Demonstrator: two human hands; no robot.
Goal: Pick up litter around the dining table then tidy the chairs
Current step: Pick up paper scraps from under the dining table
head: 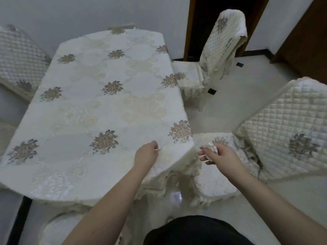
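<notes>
Over the tablecloth (99,96), left hand (146,154) pinches a toothpick (158,149); right hand (218,153) grips crumpled wrapper (211,147).

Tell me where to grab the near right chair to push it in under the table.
Grip the top edge of the quilted backrest from behind. It leans away from the table, its seat partly out, and the right hand holds crumpled litter.

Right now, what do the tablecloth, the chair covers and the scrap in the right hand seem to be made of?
Tablecloth: woven fabric, slightly shiny, embroidered flowers. Chair covers: padded cloth, diamond stitching. Scrap in the right hand: probably thin clear plastic, crinkled and glossy; not certain.
</notes>
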